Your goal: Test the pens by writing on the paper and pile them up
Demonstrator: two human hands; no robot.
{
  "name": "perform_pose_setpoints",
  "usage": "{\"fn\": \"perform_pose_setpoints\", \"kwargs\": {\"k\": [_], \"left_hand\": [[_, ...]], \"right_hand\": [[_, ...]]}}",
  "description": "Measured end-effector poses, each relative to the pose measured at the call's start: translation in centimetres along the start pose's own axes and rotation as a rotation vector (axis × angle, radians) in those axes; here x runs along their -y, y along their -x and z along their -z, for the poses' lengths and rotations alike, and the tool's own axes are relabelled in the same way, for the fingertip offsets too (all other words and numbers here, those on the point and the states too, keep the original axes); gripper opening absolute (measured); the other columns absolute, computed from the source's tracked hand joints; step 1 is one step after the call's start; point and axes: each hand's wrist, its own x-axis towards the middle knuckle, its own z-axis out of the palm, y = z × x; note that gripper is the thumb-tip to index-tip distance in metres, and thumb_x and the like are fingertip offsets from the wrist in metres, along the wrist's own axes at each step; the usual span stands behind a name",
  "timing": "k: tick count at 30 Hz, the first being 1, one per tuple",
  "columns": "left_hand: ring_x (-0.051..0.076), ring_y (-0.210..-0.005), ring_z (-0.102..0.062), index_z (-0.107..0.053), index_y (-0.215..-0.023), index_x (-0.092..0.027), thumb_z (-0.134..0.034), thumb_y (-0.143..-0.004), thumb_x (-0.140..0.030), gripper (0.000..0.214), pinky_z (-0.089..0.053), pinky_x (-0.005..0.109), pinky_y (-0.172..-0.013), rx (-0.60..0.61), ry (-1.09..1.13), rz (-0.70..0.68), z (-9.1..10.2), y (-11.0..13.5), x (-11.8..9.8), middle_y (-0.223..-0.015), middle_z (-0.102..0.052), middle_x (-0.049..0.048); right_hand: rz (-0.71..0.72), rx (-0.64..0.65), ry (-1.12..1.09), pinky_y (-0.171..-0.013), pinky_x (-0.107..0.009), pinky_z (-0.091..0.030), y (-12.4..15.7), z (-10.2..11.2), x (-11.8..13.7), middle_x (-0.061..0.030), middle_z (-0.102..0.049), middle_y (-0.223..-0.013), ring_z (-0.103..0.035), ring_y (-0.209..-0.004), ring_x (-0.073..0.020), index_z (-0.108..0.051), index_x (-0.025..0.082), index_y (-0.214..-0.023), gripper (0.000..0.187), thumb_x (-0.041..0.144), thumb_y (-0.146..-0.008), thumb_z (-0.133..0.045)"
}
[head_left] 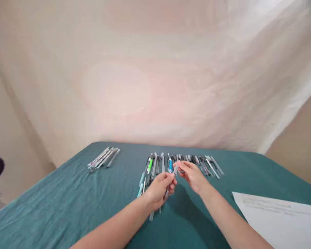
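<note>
Both hands met over the table: the left hand and right hand each pinched an end of one pen. More pens lay just beyond the fingers. It looked light, stiff and smooth, best gripped at the barrel.

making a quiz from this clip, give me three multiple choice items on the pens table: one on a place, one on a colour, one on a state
1. Where does the sheet of paper lie on the table?
A. near right corner
B. far left corner
C. under the pens

2. What colour is the tablecloth?
A. red
B. teal
C. yellow

3. What are the hands doing?
A. resting flat
B. both holding one pen
C. lifting the paper

Key: 1 A, it lies right of the right hand. 2 B, the cloth is teal all over. 3 B, the left hand and right hand pinch one pen between them, above the long row of pens.
</note>
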Motion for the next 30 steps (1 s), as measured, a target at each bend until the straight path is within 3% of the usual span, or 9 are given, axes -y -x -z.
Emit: {"fn": "perform_pose_setpoints", "kwargs": {"k": [6,11,15,19,25,30], "left_hand": [[0.003,-0.044,-0.038,-0.047,-0.071,-0.014,-0.06,-0.072,-0.038,0.027,-0.029,0.016,-0.045,0.001,-0.004,-0.007,-0.15,-0.01,0.12,-0.059,-0.05,-0.0037],[0.003,-0.044,-0.04,-0.046,-0.074,-0.016,-0.062,-0.07,-0.037,0.027,-0.028,0.016,-0.044,-0.02,-0.023,-0.028,-0.28,-0.06,0.33,-0.062,-0.052,-0.0037],[0.003,-0.044,-0.04,-0.046,-0.074,-0.016,-0.061,-0.071,-0.037,0.026,-0.028,0.017,-0.045,-0.018,-0.018,-0.021,-0.14,-0.17,0.46,-0.062,-0.052,-0.0035],[0.003,-0.043,-0.039,-0.046,-0.073,-0.015,-0.061,-0.071,-0.037,0.026,-0.029,0.017,-0.045,-0.015,-0.004,-0.004,-0.13,-0.08,0.39,-0.061,-0.052,-0.0037],[0.003,-0.043,-0.04,-0.046,-0.073,-0.016,-0.061,-0.071,-0.037,0.025,-0.029,0.016,-0.045,-0.02,-0.012,0.004,-0.2,0.08,0.47,-0.061,-0.052,-0.0038],[0.003,-0.045,-0.041,-0.046,-0.074,-0.016,-0.057,-0.074,-0.037,0.023,-0.032,0.016,-0.047,-0.025,-0.03,0.037,-0.09,0.0,0.77,-0.06,-0.052,-0.0037]], "right_hand": [[-0.052,0.066,-0.078,-0.053,-0.02,-0.041,-0.06,-0.16,0.14,-0.0051,-0.063,-0.085,-0.053,-0.07,-0.0123,-0.067,0.017,-0.083,0.033,0.047,-0.073,-0.057],[-0.044,-0.071,-0.026,-0.051,-0.018,-0.04,-0.15,-0.04,-0.03,-0.0011,-0.06,-0.067,-0.051,-0.061,-0.0099,-0.064,0.016,-0.066,0.025,0.041,-0.065,-0.068],[-0.025,-0.008,-0.046,-0.054,-0.018,-0.041,-0.22,0.33,0.24,-0.0025,-0.063,-0.075,-0.052,-0.064,-0.0096,-0.067,0.015,-0.076,0.023,0.035,-0.064,-0.07],[-0.048,0.027,-0.066,-0.056,-0.02,-0.043,-0.15,0.28,0.33,-0.0051,-0.063,-0.087,-0.054,-0.071,-0.0118,-0.067,0.016,-0.084,0.03,0.042,-0.069,-0.063],[-0.037,-0.043,0.079,-0.057,-0.021,-0.042,-0.07,0.03,0.12,-0.001,-0.06,-0.068,-0.052,-0.064,-0.0106,-0.063,0.015,-0.068,0.028,0.042,-0.063,-0.068],[-0.057,0.016,0.055,-0.057,-0.02,-0.041,-0.23,0.57,0.28,-0.003,-0.062,-0.075,-0.053,-0.065,-0.0104,-0.066,0.014,-0.074,0.026,0.037,-0.064,-0.069]]}}
